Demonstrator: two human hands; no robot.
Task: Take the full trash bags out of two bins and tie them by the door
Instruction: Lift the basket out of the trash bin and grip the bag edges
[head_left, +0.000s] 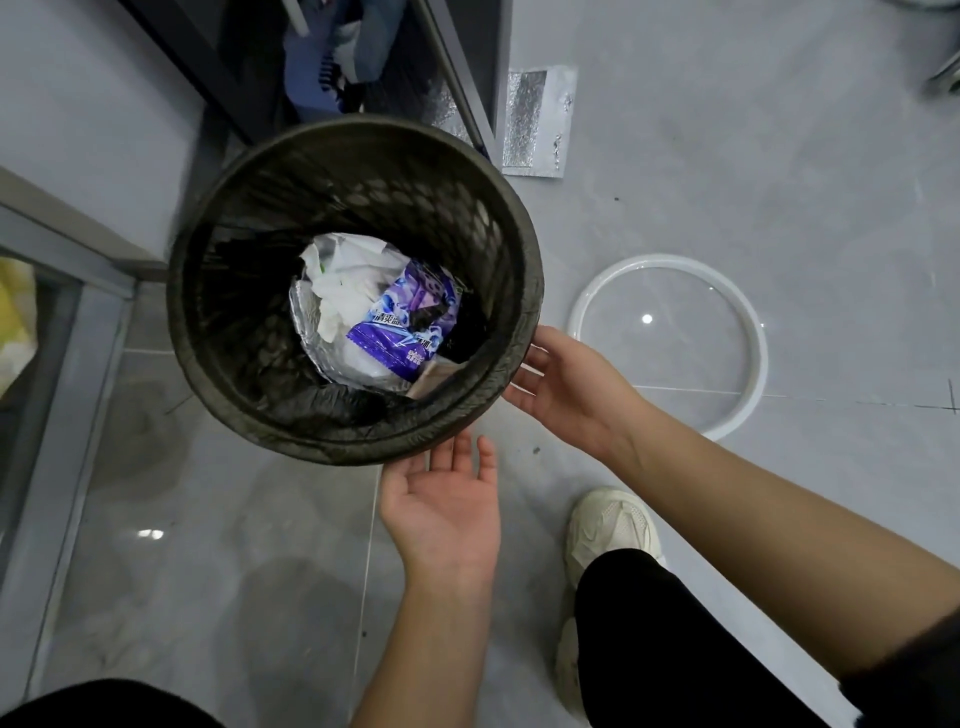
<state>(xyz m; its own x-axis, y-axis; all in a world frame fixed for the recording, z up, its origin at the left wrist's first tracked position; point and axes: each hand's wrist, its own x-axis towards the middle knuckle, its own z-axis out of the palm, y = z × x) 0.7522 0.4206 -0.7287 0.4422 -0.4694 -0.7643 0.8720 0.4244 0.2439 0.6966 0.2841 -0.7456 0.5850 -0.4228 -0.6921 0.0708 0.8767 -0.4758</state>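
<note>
One grey tiled floor (727, 182) fills the view. On it stands one black mesh bin (530, 291), left of centre, seen from straight above. One black bag (332, 405) lines it, its edge folded over the rim, and it sits fully inside the bin.

Right of the bin lies one white ring (665, 260) flat on the floor, with glass or clear material across it. A grey metal frame (67, 244) runs along the left, close to the bin's left side.

Two bare hands reach in from below. The right hand (571, 387) is spread, fingers straight, tips at the bin's right outer rim. The left hand (447, 504) lies palm up, fingers straight and loosely together, tips just under the near rim; whether they touch it I cannot tell. Neither hand holds anything.

Two cream shoes (613, 527) stand below the right arm, partly covered by a black trouser leg (675, 649).

One silver foil sheet (535, 122) lies beyond the bin.

In the bag: one purple wrapper (410, 322) beside crumpled white tissue (343, 291).
</note>
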